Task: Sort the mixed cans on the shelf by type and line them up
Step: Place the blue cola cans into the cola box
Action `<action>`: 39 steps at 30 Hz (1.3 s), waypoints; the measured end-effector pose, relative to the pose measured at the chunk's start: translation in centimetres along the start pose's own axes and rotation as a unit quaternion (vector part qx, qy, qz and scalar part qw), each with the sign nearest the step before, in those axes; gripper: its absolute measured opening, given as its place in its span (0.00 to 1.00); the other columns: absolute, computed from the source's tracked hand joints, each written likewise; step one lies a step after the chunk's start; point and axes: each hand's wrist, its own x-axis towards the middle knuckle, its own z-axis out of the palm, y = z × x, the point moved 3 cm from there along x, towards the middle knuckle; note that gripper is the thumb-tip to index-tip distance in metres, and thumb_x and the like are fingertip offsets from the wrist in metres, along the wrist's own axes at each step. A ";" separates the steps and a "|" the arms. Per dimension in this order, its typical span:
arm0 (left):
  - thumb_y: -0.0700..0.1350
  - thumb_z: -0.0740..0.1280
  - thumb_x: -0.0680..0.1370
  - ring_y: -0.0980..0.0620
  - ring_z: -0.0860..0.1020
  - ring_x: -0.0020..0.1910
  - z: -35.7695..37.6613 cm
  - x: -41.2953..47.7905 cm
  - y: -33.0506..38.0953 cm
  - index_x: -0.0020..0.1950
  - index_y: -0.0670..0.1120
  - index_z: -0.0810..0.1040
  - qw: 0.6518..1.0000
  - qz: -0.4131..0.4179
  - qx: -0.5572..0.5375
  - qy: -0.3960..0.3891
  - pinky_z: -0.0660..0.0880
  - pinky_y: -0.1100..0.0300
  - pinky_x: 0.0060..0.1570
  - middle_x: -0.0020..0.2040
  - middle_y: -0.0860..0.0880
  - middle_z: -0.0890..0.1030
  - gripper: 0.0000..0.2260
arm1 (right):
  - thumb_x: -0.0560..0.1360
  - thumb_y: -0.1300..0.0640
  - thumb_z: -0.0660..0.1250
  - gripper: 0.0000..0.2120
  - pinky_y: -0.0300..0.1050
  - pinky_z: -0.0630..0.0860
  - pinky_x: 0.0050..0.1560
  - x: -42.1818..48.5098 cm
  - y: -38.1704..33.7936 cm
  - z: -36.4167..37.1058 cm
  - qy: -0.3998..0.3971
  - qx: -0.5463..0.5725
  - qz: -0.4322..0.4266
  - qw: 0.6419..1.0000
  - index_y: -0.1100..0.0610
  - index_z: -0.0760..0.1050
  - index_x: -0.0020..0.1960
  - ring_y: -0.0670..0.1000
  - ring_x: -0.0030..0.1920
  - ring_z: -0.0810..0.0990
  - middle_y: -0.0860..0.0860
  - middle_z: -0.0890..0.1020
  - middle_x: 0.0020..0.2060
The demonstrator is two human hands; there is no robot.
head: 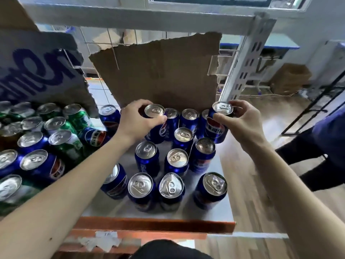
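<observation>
Both grip blue cans by the rim: left hand [139,119] in back row, right hand [240,121] at row's right end, can tilted.

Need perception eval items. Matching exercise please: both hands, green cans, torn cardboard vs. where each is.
1 left hand
2 right hand
3 green cans
4 torn cardboard

A stands behind the blue cans
B grips the blue can by the metal upright
C far left of the shelf
D grips another blue can, nearer the green side

Pairs: 1-D, 2-B, 3-C, 4-A
</observation>
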 end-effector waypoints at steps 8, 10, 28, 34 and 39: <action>0.56 0.81 0.64 0.55 0.75 0.64 0.9 -0.7 -1.8 0.63 0.51 0.81 0.996 -0.035 0.079 -0.035 0.69 0.62 0.62 0.63 0.54 0.79 0.29 | 0.60 0.57 0.83 0.29 0.39 0.80 0.50 -1.3 3.1 1.9 -0.030 -0.041 0.005 0.999 0.58 0.78 0.58 0.45 0.48 0.83 0.49 0.84 0.48; 0.57 0.81 0.64 0.53 0.74 0.66 1.2 -1.0 -1.6 0.65 0.50 0.80 0.992 -0.024 0.117 -0.032 0.67 0.62 0.61 0.66 0.52 0.78 0.31 | 0.59 0.54 0.84 0.30 0.38 0.79 0.49 -1.6 3.6 2.2 -0.032 -0.057 0.005 0.998 0.58 0.78 0.59 0.44 0.47 0.83 0.48 0.84 0.47; 0.58 0.75 0.70 0.44 0.72 0.64 2.7 -1.2 -1.7 0.64 0.48 0.75 0.973 -0.040 0.205 -0.102 0.67 0.57 0.57 0.62 0.43 0.75 0.27 | 0.74 0.45 0.71 0.21 0.54 0.80 0.49 -3.1 6.0 3.7 -0.163 0.043 0.160 0.973 0.50 0.70 0.62 0.51 0.54 0.80 0.54 0.78 0.57; 0.56 0.76 0.71 0.45 0.73 0.64 2.6 -1.7 -1.0 0.65 0.47 0.77 0.972 -0.031 0.207 -0.107 0.69 0.56 0.60 0.63 0.43 0.76 0.26 | 0.70 0.49 0.75 0.33 0.55 0.79 0.57 -4.1 5.5 3.2 -0.218 0.051 0.162 0.961 0.47 0.66 0.71 0.50 0.58 0.79 0.51 0.75 0.63; 0.53 0.78 0.71 0.47 0.74 0.64 2.4 -1.8 -0.9 0.65 0.47 0.78 0.976 -0.033 0.184 -0.109 0.69 0.58 0.59 0.64 0.45 0.78 0.25 | 0.64 0.46 0.75 0.40 0.51 0.79 0.55 -3.7 6.0 3.7 -0.212 0.062 0.160 0.962 0.47 0.66 0.74 0.52 0.60 0.79 0.52 0.77 0.64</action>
